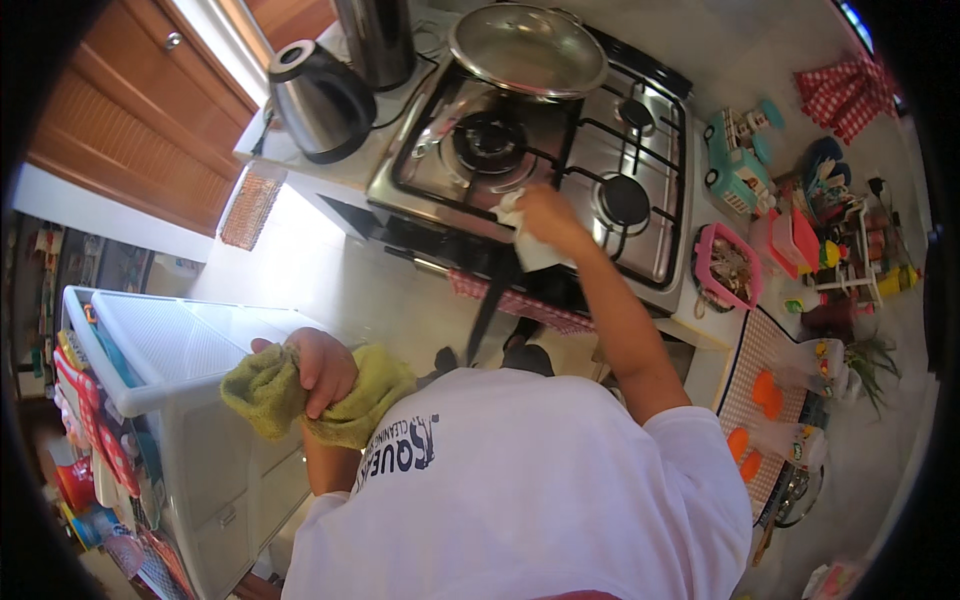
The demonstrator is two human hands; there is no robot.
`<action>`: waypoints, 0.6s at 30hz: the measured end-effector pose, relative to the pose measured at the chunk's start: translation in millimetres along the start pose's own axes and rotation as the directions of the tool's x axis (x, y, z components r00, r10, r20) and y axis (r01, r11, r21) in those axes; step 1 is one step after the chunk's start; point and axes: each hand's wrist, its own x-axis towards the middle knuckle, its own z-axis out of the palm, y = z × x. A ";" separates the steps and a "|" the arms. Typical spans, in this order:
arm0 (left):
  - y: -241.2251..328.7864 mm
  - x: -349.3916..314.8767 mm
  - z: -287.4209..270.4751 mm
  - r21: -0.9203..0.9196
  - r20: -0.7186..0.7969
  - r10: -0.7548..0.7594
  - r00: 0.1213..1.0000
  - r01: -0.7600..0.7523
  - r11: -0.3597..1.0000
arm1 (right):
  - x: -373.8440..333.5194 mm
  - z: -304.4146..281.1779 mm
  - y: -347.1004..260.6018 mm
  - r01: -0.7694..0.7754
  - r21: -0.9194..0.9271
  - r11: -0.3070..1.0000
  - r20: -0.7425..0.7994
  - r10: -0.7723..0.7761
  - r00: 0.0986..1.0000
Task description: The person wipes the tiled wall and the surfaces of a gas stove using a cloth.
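My right hand (545,212) is stretched out over the steel gas stove (655,235) and presses a white cloth (522,240) onto its surface between the front burners. My left hand (322,368) is held close to my chest and grips a crumpled green towel (268,392). A steel pan (527,48) sits on the far burner, apart from both hands.
A steel electric kettle (318,98) and a tall steel flask (378,38) stand left of the stove. A white plastic drawer unit (165,350) is at my left. A pink basket (726,265), toy truck (738,160), bottles and a checked mat (760,370) crowd the counter on the right.
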 end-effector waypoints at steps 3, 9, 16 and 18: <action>5.6 -41.1 -7.1 -0.081 -0.098 0.038 0.994 -0.046 0.996 | 16.6 0.5 -6.8 -0.278 0.571 0.773 0.030 0.319 0.947; 9.9 -89.6 -35.9 -0.087 -0.572 0.034 0.820 -0.102 0.991 | -38.2 37.7 -77.8 -0.056 0.060 0.997 -0.382 0.075 0.921; -3.5 -170.3 -82.9 0.188 -0.944 0.181 0.276 -0.001 0.982 | -198.8 47.7 5.2 -0.485 -0.064 0.872 -0.664 0.325 0.673; -15.9 -158.7 -73.0 0.172 -0.946 0.184 0.268 -0.065 0.983 | -183.7 60.1 2.6 -0.403 -0.011 0.915 -0.639 0.303 0.707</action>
